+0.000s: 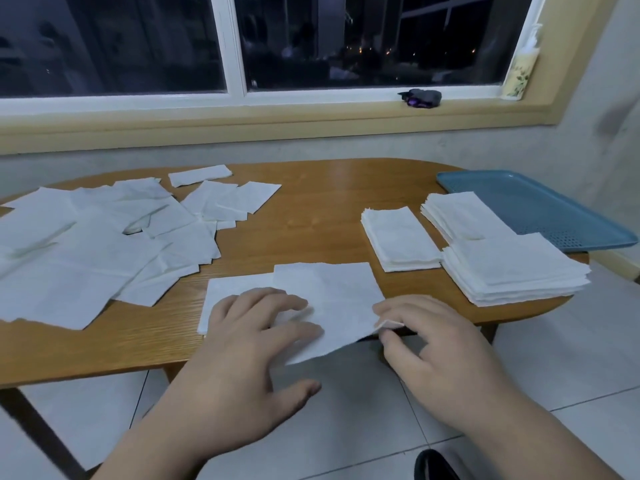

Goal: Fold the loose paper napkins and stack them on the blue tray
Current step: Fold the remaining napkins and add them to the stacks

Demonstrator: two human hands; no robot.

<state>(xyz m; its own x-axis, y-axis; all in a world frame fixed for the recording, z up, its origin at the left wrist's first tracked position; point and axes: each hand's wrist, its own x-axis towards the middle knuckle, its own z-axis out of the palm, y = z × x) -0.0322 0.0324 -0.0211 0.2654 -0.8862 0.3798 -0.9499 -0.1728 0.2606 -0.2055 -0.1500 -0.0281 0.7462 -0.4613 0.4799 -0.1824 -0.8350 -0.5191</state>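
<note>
Table: napkin under left grip, corner pinched in right grip

One wide-angle view from the wearer's head looks forward and down across the desk. It sits close above the left hand and right hand at lower centre. A window spans the top and the tiled floor shows at the bottom.

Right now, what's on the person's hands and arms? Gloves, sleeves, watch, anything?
Nothing worn that shows. Left hand and right hand are bare: no gloves, no rings on the visible fingers, no watch or wristband. No sleeves in view; both arms are bare down to the frame edge.
</note>
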